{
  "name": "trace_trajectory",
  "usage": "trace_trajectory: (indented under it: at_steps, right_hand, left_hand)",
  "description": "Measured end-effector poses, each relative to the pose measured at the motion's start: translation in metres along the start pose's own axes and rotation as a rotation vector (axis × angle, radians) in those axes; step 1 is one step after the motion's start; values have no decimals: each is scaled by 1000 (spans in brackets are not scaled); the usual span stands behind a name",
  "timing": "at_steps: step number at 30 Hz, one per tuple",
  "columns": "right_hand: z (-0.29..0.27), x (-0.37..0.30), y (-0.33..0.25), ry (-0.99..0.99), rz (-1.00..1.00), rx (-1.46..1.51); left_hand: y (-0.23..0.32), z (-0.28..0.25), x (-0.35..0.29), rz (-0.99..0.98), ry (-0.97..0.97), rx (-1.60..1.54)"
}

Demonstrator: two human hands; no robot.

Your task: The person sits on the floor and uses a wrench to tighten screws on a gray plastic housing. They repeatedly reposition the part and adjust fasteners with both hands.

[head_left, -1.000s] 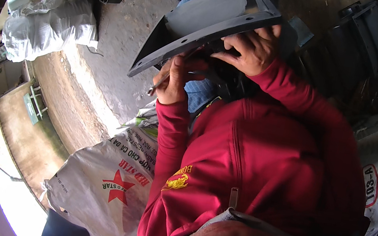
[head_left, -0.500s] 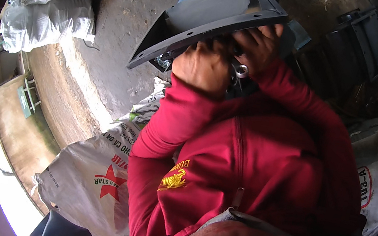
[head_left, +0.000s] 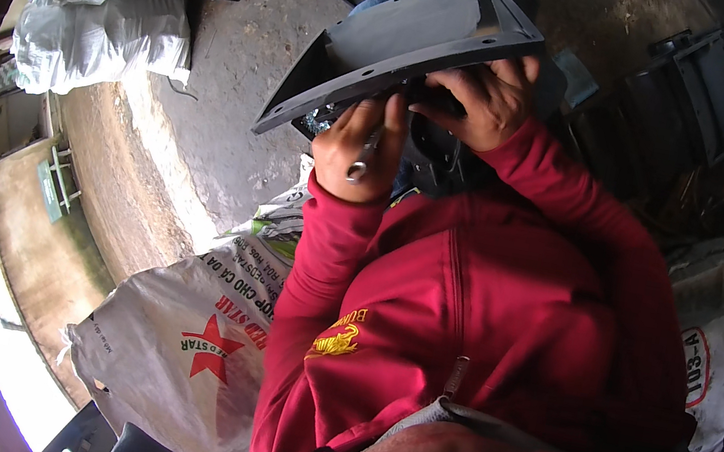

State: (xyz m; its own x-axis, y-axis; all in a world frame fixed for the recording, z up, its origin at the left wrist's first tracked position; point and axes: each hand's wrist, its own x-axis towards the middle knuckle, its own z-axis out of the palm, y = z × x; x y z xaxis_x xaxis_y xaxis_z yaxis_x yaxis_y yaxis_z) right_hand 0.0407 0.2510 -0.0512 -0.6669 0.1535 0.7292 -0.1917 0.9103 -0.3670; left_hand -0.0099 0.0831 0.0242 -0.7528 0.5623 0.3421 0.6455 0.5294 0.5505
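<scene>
Gripping ring-ended wrench [head_left: 367,154] in left hand [head_left: 345,148], beside grey metal housing [head_left: 401,34].
Touching holed near flange [head_left: 430,60] with curled right hand [head_left: 487,105], unable to tell if gripping.

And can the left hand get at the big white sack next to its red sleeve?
Probably yes: the white sack shows right beside the red sleeve, with nothing visible blocking the way, though the left hand holds a wrench, so it isn't free.
</scene>
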Motion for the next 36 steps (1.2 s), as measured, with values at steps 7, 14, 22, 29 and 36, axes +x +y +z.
trace_trajectory:
  at_steps: [7,14,22,29,36]
  right_hand:
    - [-6,-3,7,-58,-41,-70]
    - [4,-2,7,38,-55,-80]
    - [2,1,6,61,-65,-87]
    - [-4,0,9,37,-96,-114]
    - [-1,0,7,55,-57,-72]
  left_hand:
    - [31,10,17,87,-285,475]
    - [-21,11,-16,-428,-8,-810]
    - [-9,-4,-8,-82,-3,-86]
    - [26,13,15,94,-105,372]
    - [-15,12,-8,-219,-137,-221]
